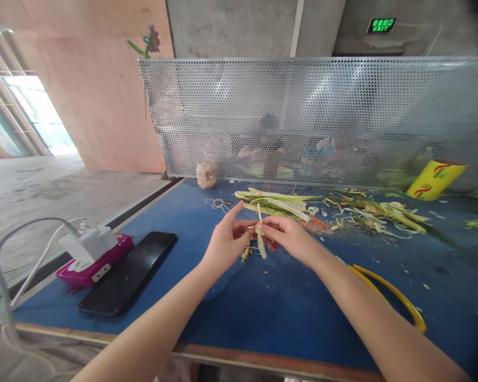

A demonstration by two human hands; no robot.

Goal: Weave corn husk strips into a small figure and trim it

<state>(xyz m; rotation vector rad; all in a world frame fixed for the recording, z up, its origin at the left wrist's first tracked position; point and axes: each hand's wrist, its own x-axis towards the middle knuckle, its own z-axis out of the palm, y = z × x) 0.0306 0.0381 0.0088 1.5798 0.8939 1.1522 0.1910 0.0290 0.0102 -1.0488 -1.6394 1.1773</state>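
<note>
Thin pale yellow-green leaf strip: centre of the frame, between both hands, its lower end hanging (fingers hide part of it).
Left hand: thumb and a finger pinching the strip, index finger raised.
Right hand: fingertips pinching the same strip.
Long flat pale-green leaves: on the blue tabletop, just above the hands.
Curved yellow handle: lower right, beside the right forearm.
Black rectangular phone: lower left.

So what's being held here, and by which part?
The left hand and right hand pinch a pale strip piece around its middle, ends sticking out above and below.
</note>
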